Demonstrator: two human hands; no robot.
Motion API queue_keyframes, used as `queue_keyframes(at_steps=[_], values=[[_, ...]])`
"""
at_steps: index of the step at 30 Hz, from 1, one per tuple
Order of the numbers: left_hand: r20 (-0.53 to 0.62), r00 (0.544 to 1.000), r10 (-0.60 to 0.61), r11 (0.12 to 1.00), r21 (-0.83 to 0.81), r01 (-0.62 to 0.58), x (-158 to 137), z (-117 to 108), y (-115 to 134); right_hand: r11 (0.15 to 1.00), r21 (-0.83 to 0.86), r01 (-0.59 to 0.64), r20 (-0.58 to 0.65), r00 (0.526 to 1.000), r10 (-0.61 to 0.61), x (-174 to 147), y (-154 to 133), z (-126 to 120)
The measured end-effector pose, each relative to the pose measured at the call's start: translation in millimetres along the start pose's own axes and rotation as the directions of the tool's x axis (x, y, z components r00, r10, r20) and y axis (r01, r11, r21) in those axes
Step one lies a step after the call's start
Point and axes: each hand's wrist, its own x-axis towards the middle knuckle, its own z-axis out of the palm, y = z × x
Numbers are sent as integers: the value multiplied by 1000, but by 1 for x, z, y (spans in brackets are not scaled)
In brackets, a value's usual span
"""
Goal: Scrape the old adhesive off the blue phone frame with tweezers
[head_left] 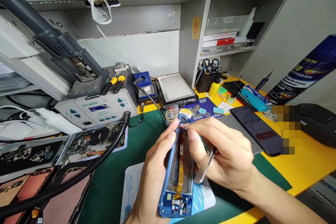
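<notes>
My left hand (154,171) is closed around a blue phone frame (163,197), which it holds up at a slant above the mat. Inside the open frame, an orange flex cable (181,168) runs lengthwise to small circuit parts at the lower end. My right hand (225,154) has its thumb and index finger pinched together at the frame's upper end, touching the parts there. Whatever lies between those fingertips is too small to make out. A pair of metal tweezers (205,168) is tucked in the same hand, pointing down beside the frame.
Below lie a white-and-blue pad (132,185) and a green mat (105,189). A rework station (97,110) with a black hose (115,140) stands left, near phone parts (97,140). A heating plate (175,85) is behind; a phone showing a timer (258,129) and a spray can (301,73) are right.
</notes>
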Motion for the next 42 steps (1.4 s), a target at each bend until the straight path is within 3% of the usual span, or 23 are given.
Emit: queue_keyframes(at_steps=[4,10,17,23,29,34,37,42], values=[[32,999,38,999,-9,-38,0,2,1,1000,-4,8,38,999,-8,-1,0,0],[30,1000,-5,1000,-6,5,0,3,2,991,-95,89,65,994,-83,-9,-1,2],[67,988,140,961,232,-152,-3,-8,-4,988,-86,129,88,989,-122,-11,-4,4],[10,989,149,944,295,-145,-6,0,2,994,-40,103,38,994,-101,-10,-7,3],[-27,994,104,977,191,-97,-6,-1,-1,996,50,-78,-25,997,79,-9,-10,1],[-73,989,130,982,150,-118,-2,-2,-2,950,162,-268,-21,961,275,-5,-9,1],[-106,983,147,978,166,-128,0,1,-1,889,217,-404,17,912,411,-3,-7,2],[-84,996,21,996,90,-13,-5,7,1,705,340,-623,143,775,616,6,-2,0]])
